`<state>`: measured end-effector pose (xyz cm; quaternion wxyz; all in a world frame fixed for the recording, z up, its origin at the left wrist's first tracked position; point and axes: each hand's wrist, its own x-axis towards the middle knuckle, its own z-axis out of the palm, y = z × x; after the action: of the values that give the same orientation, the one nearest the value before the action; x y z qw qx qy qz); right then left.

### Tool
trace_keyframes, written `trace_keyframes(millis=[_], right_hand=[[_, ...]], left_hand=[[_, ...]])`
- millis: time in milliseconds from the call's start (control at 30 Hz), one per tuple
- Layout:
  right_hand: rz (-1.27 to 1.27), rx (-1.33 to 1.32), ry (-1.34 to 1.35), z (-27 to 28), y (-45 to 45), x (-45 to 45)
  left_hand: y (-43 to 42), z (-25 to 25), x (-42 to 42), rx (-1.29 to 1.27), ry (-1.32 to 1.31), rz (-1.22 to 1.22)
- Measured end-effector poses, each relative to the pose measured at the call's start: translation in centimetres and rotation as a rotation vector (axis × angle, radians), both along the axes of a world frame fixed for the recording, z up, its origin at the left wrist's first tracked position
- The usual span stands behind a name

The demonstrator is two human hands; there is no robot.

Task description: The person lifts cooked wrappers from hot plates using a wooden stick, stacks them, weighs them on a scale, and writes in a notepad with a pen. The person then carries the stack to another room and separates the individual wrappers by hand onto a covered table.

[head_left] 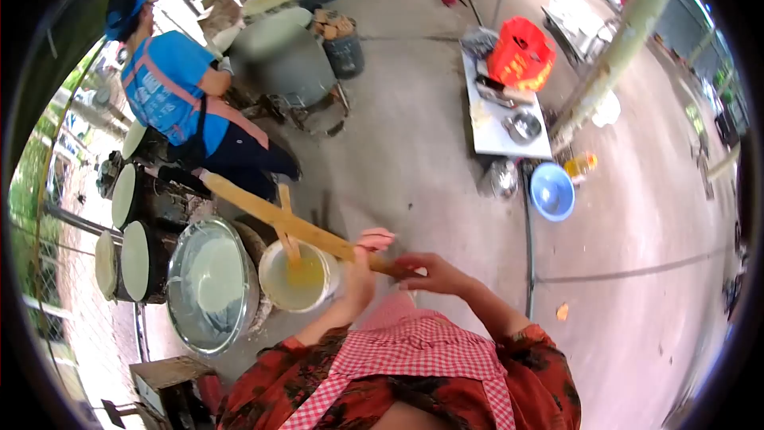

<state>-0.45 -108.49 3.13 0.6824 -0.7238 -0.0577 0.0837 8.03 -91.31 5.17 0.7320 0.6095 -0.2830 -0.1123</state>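
A long, flat wooden paddle (278,219) slants from the upper left down to my waist. My left hand (362,275) is wrapped round it near its lower end, some fingers partly stretched. At the very end of the paddle, my right hand (430,273) has its fingers closed round the tip. Below the paddle stands a white bucket (334,291) with cloudy yellowish liquid. A smaller wooden stick (286,211) leans upright in the bucket. To its left is a wide metal basin (181,326) with whitish contents.
A co-worker in a blue shirt (175,72) stands at a large drum-like pot (298,68). Several round-lidded containers (137,261) line the left. On the right, a white table (489,131) bears a red bag (521,52) and a metal bowl (523,125); a blue basin (552,191) is beside it.
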Motion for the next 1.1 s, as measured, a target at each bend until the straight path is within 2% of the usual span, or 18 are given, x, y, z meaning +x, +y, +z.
trace_keyframes(millis=[33,100,133,200,300,400,533,633,667,700,767,900,1000,1100], right_hand=[[0.038,-0.103,-0.002,0.5,-0.9,1.9],[-0.037,-0.133,0.059,2.3,-2.6,5.0],[-0.161,0.027,0.067,1.4,-3.0,6.4],[-0.178,0.003,0.204,2.2,-5.8,8.9],[-0.227,-0.132,0.286,5.4,-10.0,12.5],[-0.338,-0.159,0.256,3.5,-13.8,14.6],[-0.395,-0.123,0.276,0.3,-19.4,20.1],[-0.355,-0.216,0.343,-1.6,-24.5,26.5],[-0.354,-0.144,0.322,-2.0,-26.3,28.6],[-0.356,-0.066,0.287,-2.2,-27.9,31.2],[-0.317,-0.103,0.247,-2.2,-31.0,35.8],[-0.331,-0.035,0.280,-3.8,-35.9,45.5],[-0.307,0.065,0.309,-3.3,-38.0,52.9],[-0.267,0.080,0.345,-3.5,-39.1,60.0]], left_hand=[[-1.7,-0.4,1.9,-0.043,-0.008,-0.036],[-5.6,-0.4,5.2,-0.118,0.044,-0.080],[-7.1,0.2,6.5,-0.126,0.063,-0.087],[-9.9,1.0,10.1,-0.164,0.096,-0.136],[-14.3,0.7,14.9,-0.240,0.138,-0.206],[-18.0,-0.6,18.4,-0.195,0.134,-0.233],[-24.0,-2.5,24.3,-0.263,0.241,-0.276],[-28.3,-4.2,29.6,-0.231,0.266,-0.207],[-30.0,-5.3,32.0,-0.262,0.281,-0.235],[-31.2,-4.9,34.4,-0.211,0.329,-0.240],[-31.9,-3.9,37.7,-0.098,0.453,-0.246],[-31.2,-4.8,44.0,0.098,0.448,-0.144],[-28.6,-5.9,45.9,0.305,0.518,0.098],[-26.2,-9.2,47.0,0.421,0.616,0.240]])
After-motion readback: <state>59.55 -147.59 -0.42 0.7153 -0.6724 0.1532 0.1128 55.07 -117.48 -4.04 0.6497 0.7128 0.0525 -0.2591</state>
